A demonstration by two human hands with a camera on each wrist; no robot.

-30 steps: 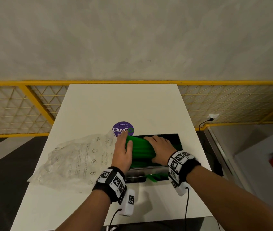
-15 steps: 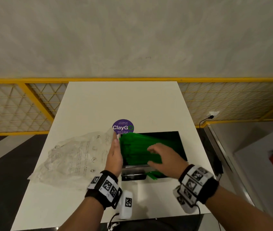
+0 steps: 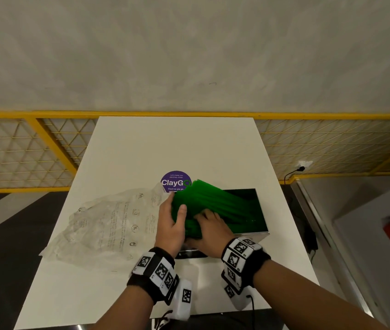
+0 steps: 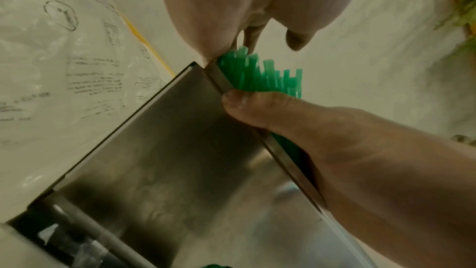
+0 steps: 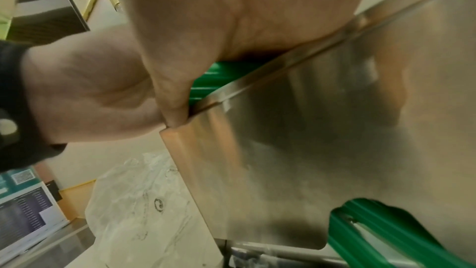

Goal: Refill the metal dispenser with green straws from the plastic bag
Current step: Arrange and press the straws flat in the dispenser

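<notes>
Head view shows your left hand (image 3: 173,227) and right hand (image 3: 210,231) closest to you, both on the bundle of green straws (image 3: 213,203) at the near left corner of the metal dispenser (image 3: 261,211). Your left thumb (image 3: 181,211) lies curled over the top of the bundle, with the palm against its left side. Your right fingers press down on the near ends; how tightly they curl you cannot tell. The straws tilt, their far ends raised above the dispenser's open top. Left of the dispenser, the crumpled plastic bag (image 3: 108,225) lies flat on the white table (image 3: 177,144). Beyond the straws sits a purple sticker (image 3: 173,182).
</notes>
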